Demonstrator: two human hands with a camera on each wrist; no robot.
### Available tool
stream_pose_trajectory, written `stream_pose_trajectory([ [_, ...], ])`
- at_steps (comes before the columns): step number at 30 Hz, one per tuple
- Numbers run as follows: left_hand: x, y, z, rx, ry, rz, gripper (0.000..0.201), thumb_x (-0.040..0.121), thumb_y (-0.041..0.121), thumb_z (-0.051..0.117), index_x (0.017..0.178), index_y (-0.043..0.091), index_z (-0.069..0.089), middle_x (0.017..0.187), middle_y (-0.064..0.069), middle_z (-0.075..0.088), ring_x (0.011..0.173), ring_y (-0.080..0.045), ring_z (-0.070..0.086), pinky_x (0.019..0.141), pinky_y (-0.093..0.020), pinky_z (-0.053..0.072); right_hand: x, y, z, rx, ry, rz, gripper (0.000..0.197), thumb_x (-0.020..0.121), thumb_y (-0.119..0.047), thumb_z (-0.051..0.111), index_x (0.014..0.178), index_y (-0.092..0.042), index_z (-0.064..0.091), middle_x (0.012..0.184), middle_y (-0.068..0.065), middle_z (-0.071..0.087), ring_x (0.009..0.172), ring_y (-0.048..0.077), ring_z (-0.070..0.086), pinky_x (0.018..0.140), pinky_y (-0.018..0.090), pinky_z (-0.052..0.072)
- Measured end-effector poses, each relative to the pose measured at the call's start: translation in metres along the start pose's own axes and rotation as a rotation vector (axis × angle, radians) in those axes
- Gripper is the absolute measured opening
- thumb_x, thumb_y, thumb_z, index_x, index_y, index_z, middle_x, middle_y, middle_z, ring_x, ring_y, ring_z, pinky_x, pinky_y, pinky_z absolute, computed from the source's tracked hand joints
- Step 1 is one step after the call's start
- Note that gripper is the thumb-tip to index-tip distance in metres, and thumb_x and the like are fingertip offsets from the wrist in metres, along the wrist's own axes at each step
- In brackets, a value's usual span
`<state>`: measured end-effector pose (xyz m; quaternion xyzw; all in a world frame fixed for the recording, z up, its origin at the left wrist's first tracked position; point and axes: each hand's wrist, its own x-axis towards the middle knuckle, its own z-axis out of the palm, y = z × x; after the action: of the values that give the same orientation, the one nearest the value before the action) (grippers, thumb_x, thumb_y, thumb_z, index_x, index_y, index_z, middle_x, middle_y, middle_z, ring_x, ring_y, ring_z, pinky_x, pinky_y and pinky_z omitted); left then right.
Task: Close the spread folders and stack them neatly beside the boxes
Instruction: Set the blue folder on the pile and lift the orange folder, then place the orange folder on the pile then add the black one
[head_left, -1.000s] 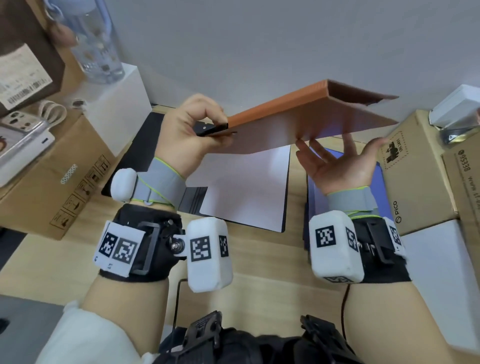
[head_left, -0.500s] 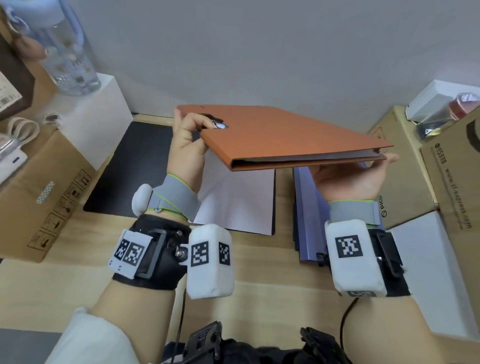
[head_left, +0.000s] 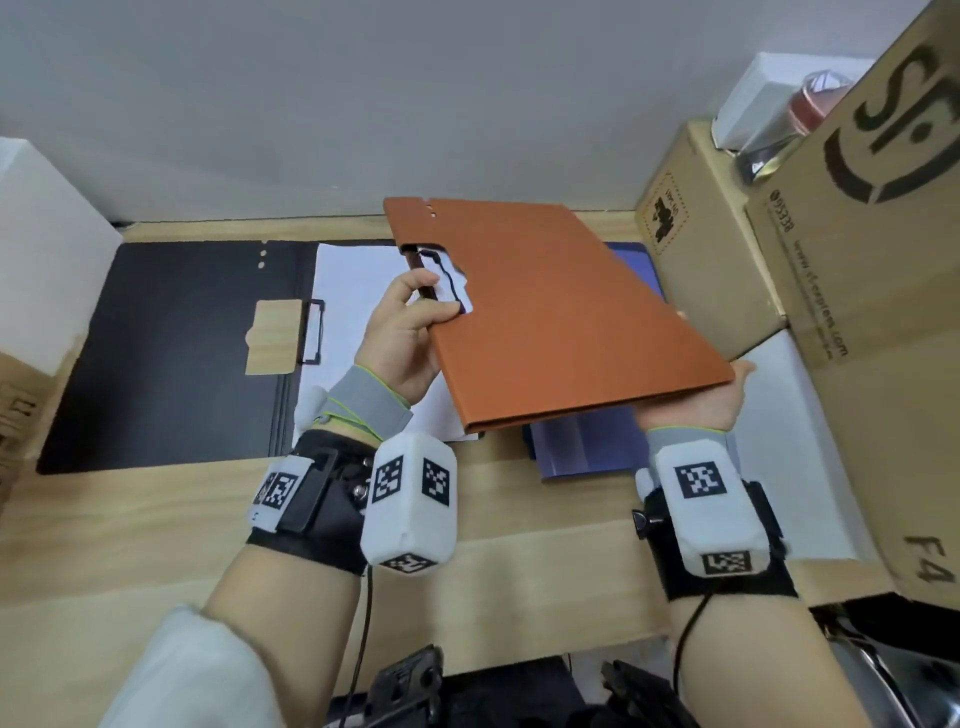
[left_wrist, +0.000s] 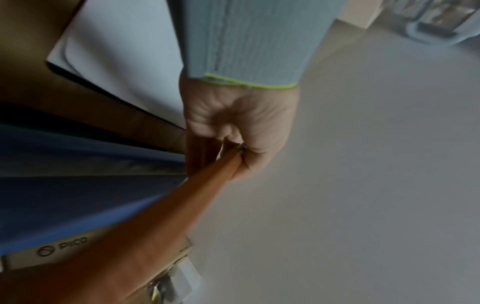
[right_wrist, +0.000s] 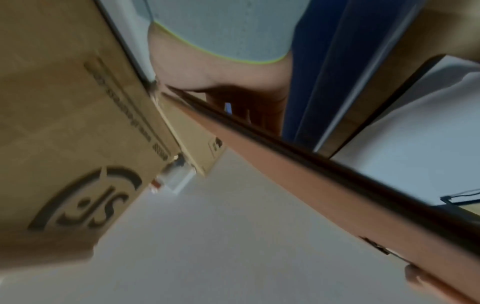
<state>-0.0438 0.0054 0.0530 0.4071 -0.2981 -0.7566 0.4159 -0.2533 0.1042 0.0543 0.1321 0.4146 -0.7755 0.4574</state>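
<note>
A closed orange folder (head_left: 561, 312) hangs tilted in the air above a closed blue folder (head_left: 587, 447), which lies on the table next to the cardboard boxes. My left hand (head_left: 410, 322) pinches the orange folder's left edge at its cut-out, thumb on top. My right hand (head_left: 696, 402) is under its near right corner and bears it from below; its fingers are hidden beneath the cover. In the left wrist view the orange folder (left_wrist: 161, 216) runs out from my left hand (left_wrist: 233, 133). A black folder (head_left: 171, 353) lies spread open at the left, with white paper (head_left: 348, 291) inside.
A small cardboard box (head_left: 711, 249) and a large printed box (head_left: 883, 260) stand at the right, close to the orange folder's far edge. A white box (head_left: 47, 249) stands at the left. The grey wall runs just behind the table (head_left: 519, 545).
The orange folder was open and raised; it is now closed, lower, and shifted right over the blue folder. My right hand has stayed under it.
</note>
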Motion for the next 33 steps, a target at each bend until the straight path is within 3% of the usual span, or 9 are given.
stream_pose_trajectory([
  [6,0.019,-0.043,0.014,0.176,-0.011,-0.079,0.08,0.081,-0.024,0.043,0.138,0.031,0.029,0.097,-0.007,0.061,0.071,-0.018,0.056,0.05,-0.02,0.049,0.015,-0.005,-0.053,0.031,0.269,0.053,0.043,0.091,-0.05,0.039,0.115,-0.016,0.054,0.113,0.014,0.059,0.097,0.029,0.062,0.077,0.044,0.05],
  [8,0.025,-0.059,0.019,0.209,-0.024,-0.109,0.091,0.079,-0.026,0.042,0.149,0.026,0.016,0.108,-0.008,0.058,0.075,-0.017,0.055,0.051,-0.02,0.049,0.017,-0.005,-0.067,-0.03,0.331,0.082,0.048,0.091,-0.044,0.042,0.132,-0.019,0.043,0.127,0.012,0.053,0.109,0.028,0.058,0.093,0.045,0.047],
  [11,0.033,-0.078,0.031,0.304,-0.049,-0.138,0.086,0.064,-0.019,0.048,0.143,0.008,0.031,0.096,-0.001,0.058,0.075,-0.017,0.053,0.063,-0.025,0.047,0.018,-0.008,-0.075,-0.065,0.375,0.003,0.044,0.092,-0.036,0.041,0.131,-0.016,0.045,0.14,0.004,0.049,0.119,0.019,0.053,0.107,0.034,0.038],
  [14,0.033,-0.093,0.044,0.364,-0.052,-0.215,0.074,0.066,-0.012,0.05,0.136,0.008,0.042,0.086,-0.001,0.056,0.072,-0.018,0.052,0.064,-0.026,0.044,0.021,-0.009,-0.078,-0.1,0.359,-0.051,0.025,0.093,-0.029,0.04,0.089,-0.017,0.062,0.096,-0.001,0.072,0.08,0.011,0.065,0.078,0.027,0.051],
  [16,0.036,-0.101,0.053,0.37,-0.046,-0.242,0.058,0.079,-0.013,0.047,0.135,0.004,0.044,0.084,-0.005,0.056,0.072,-0.02,0.053,0.064,-0.027,0.046,0.024,-0.009,-0.079,-0.138,0.365,-0.046,0.023,0.092,-0.028,0.044,0.092,-0.019,0.065,0.076,-0.004,0.073,0.073,0.01,0.064,0.067,0.025,0.048],
  [21,0.038,-0.1,0.068,0.437,-0.028,-0.27,0.042,0.086,-0.006,0.049,0.125,0.009,0.045,0.104,-0.009,0.059,0.101,-0.029,0.052,0.08,-0.035,0.045,0.027,-0.007,-0.081,-0.186,0.399,0.01,0.042,0.084,-0.028,0.056,0.125,-0.02,0.057,0.123,0.0,0.061,0.118,0.017,0.056,0.108,0.034,0.038],
  [25,0.031,-0.082,0.061,0.449,-0.028,-0.317,0.068,0.093,0.0,0.045,0.152,0.011,0.012,0.157,-0.003,0.023,0.144,-0.023,0.025,0.107,-0.033,0.031,0.022,0.003,-0.068,-0.24,0.457,-0.063,0.074,0.064,-0.027,0.063,0.135,-0.026,0.042,0.138,0.001,0.051,0.123,0.024,0.052,0.098,0.045,0.044],
  [28,0.025,-0.067,0.041,0.429,0.0,-0.273,0.076,0.087,0.008,0.052,0.152,0.018,0.014,0.161,0.001,0.015,0.148,-0.02,0.016,0.115,-0.037,0.021,0.014,0.011,-0.042,-0.28,0.483,-0.187,0.088,0.075,-0.016,0.059,0.147,-0.031,0.012,0.154,0.003,0.025,0.135,0.026,0.037,0.107,0.05,0.034],
  [33,0.0,-0.04,-0.018,0.287,0.298,-0.166,0.061,0.091,0.004,0.046,0.148,0.018,0.029,0.157,0.001,0.027,0.144,-0.016,0.026,0.116,-0.034,0.021,-0.006,0.046,0.019,-0.495,0.159,-0.244,0.063,0.085,-0.004,0.051,0.142,-0.021,0.03,0.149,0.005,0.032,0.124,0.012,0.036,0.102,0.029,0.025],
])
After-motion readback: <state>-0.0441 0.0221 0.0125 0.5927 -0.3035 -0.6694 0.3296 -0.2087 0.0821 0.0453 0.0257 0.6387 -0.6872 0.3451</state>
